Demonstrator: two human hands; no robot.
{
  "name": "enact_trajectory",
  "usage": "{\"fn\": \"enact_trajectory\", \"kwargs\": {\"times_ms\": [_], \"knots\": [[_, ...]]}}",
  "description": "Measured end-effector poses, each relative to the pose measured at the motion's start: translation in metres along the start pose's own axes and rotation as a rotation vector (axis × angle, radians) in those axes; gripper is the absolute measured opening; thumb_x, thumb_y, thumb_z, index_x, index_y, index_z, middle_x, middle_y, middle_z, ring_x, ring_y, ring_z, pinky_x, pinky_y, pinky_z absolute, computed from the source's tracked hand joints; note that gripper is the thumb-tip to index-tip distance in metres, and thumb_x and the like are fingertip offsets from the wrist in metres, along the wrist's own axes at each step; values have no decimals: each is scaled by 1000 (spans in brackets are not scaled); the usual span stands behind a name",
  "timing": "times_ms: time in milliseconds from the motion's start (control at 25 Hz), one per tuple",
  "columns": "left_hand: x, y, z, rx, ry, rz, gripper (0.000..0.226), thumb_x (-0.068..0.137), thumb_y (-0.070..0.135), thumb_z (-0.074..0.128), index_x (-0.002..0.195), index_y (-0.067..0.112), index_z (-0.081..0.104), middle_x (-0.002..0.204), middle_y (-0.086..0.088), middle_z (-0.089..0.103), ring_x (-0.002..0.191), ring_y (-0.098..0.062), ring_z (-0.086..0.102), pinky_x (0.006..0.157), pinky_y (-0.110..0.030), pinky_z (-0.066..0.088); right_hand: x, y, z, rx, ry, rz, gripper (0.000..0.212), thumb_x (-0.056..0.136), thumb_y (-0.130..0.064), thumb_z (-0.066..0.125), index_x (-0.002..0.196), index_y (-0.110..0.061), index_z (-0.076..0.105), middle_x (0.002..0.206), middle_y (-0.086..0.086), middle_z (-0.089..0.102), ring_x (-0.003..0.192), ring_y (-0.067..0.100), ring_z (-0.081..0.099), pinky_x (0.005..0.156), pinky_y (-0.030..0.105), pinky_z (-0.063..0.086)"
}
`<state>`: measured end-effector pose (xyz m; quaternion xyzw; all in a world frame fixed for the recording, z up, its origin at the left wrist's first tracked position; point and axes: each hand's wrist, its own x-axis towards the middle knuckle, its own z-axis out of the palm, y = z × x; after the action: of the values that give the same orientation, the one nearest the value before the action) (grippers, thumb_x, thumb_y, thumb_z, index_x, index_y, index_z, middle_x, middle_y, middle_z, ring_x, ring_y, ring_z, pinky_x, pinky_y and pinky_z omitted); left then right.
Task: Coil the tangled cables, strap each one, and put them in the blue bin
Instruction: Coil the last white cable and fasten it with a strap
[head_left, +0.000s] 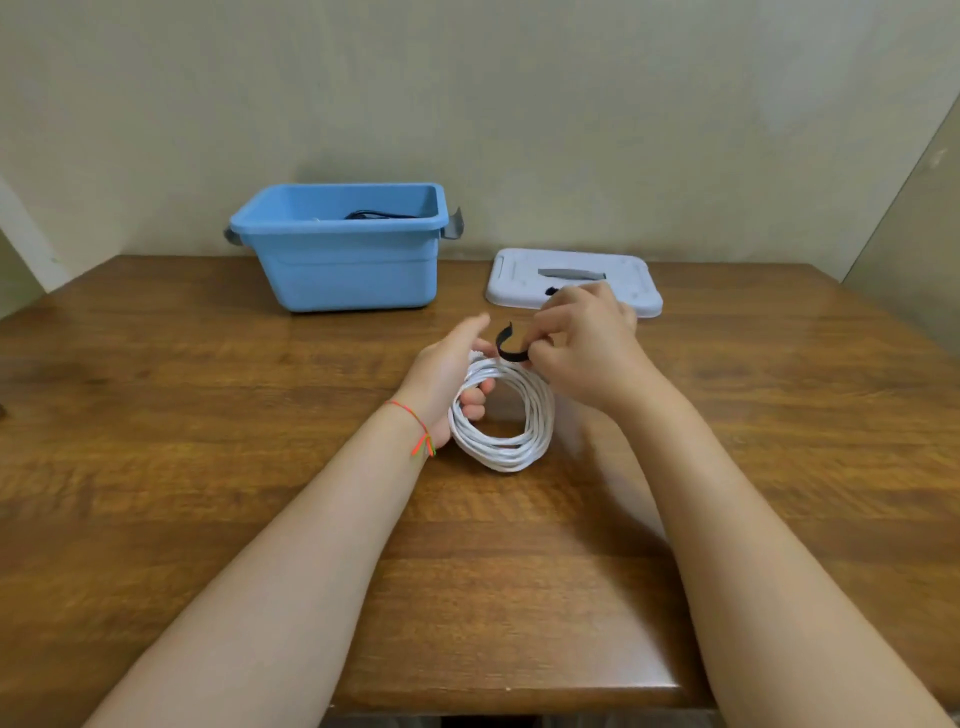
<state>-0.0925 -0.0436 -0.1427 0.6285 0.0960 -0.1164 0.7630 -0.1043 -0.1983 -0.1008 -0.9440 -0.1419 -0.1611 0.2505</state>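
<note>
Head view: wooden desk (208, 415) is seen against a plain wall. Blue bin (343, 260) is set at the back left of the desk, grey latch handles (453, 224) on both ends; a black cable (376, 214) is partly visible inside. Grey lid (574, 280) is laid flat to the right of the bin, well apart from it, partly hidden by the right hand (587, 348). A small black item on the lid is mostly covered by that hand; what it is cannot be told.

White cable (506, 410) is wound into a multi-turn round coil, held upright above mid-desk. Left hand (452, 379) is passed through the coil, fingers curled around its left side, thumb extended forward. A red-orange thread bracelet (415, 423) is worn on the left wrist. Black strap (509, 345) is pinched by the right hand grip at the top of the coil; the free end is curled upward, not closed around the turns.
</note>
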Motion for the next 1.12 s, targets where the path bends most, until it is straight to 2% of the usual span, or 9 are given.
{"fn": "enact_trajectory", "kwargs": {"times_ms": [80, 240, 360, 480, 600, 720, 800, 880, 1120], "knots": [[-2, 0, 0, 45, 4, 26, 49, 84, 58, 67, 96, 12, 58, 62, -5, 46, 41, -10, 30, 38, -19, 25, -1, 0, 3, -51, 16, -24, 28, 86, -13, 56, 80, -33, 75, 104, -4, 60, 115, 23, 39, 92, 33, 17], [-5, -1, 0, 53, 96, 65, 19, 91, 26, 68, 99, 10, 62, 63, -7, 48, 41, -11, 32, 37, -20, 27, -4, -2, 2, -154, -5, -24, 19, 91, -30, 58, 97, -35, 75, 124, -4, 53, 124, 24, 34, 100, 40, 22], [-6, 3, -4, 84, 217, 111, 9, 91, 21, 66, 92, 12, 64, 63, -8, 49, 43, -13, 33, 39, -21, 28, -5, -2, -2, -271, -163, 60, 24, 91, -51, 57, 105, -40, 73, 153, -6, 34, 144, 28, 16, 114, 52, 17], [-6, 5, -5, 162, 278, 147, 6, 90, 20, 65, 91, 14, 64, 63, -7, 51, 41, -11, 36, 39, -21, 31, -9, -9, -4, -276, -142, -73, 31, 85, -60, 62, 99, -35, 75, 158, -7, 29, 151, 22, 5, 118, 59, 4], [-4, 1, -4, 193, 279, 214, 16, 85, 17, 67, 70, 18, 61, 60, -3, 53, 43, -12, 42, 41, -21, 30, -10, -24, 10, -335, -48, -274, 29, 85, -48, 69, 94, -22, 76, 144, -1, 47, 148, 21, 20, 119, 58, 4], [-3, 1, -6, 167, 265, 217, 27, 82, 13, 65, 59, 18, 52, 57, -2, 51, 46, -14, 42, 42, -21, 27, -4, -33, 24, -389, 110, -408, 9, 78, -18, 78, 79, -12, 71, 96, 5, 62, 108, 28, 57, 112, 47, 30], [-5, 3, -6, 147, 255, 178, 18, 83, 14, 63, 67, 14, 55, 57, -4, 49, 40, -13, 38, 40, -20, 26, -5, -37, 19, -338, 25, -362, 6, 88, -13, 68, 89, -12, 62, 92, 5, 57, 92, 27, 57, 87, 31, 38], [-8, 6, -5, 122, 244, 153, 13, 86, 15, 62, 75, 12, 57, 57, -6, 48, 36, -13, 33, 39, -20, 25, -6, -33, 16, -266, -105, -190, 5, 98, -18, 54, 98, -16, 50, 95, 4, 56, 89, 26, 57, 70, 31, 36], [-9, 7, -6, 113, 219, 134, 16, 92, 23, 63, 98, 8, 63, 60, -7, 51, 39, -12, 35, 40, -22, 30, -11, -19, -6, 41, -143, -146, 5, 90, -22, 66, 92, -24, 70, 72, -13, 56, 67, 7, 51, 59, 25, 38]]}}
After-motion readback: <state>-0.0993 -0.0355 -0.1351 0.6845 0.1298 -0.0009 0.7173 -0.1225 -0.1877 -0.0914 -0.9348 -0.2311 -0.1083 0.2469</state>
